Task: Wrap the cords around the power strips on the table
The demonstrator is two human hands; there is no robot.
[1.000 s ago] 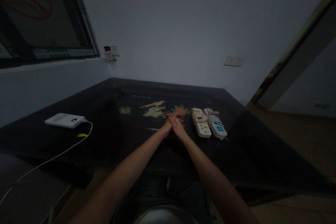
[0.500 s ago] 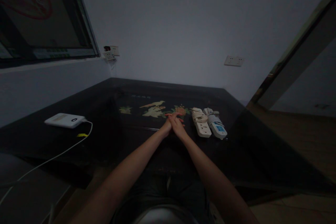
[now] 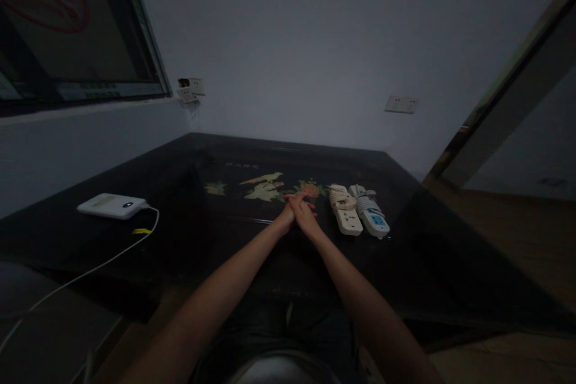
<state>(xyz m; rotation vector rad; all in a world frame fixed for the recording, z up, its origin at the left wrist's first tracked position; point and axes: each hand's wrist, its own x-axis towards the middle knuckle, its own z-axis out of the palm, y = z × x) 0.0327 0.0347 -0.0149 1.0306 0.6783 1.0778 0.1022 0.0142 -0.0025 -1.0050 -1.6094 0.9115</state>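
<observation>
My left hand (image 3: 286,218) and my right hand (image 3: 306,216) are pressed palm to palm over the dark table (image 3: 189,234), fingers stretched forward. Nothing is held between them. Just to the right of my right hand lie two power strips side by side. The nearer one is a cream power strip (image 3: 345,211) with its cord bundled on top. Beyond it is a white power strip (image 3: 371,215) with a blue label. Neither hand touches them.
A white power bank (image 3: 111,205) lies at the table's left with a white cable (image 3: 90,270) running toward me. A bird and flower inlay (image 3: 265,188) decorates the tabletop. Wall sockets (image 3: 400,104) sit on the back wall, a window (image 3: 67,30) at left.
</observation>
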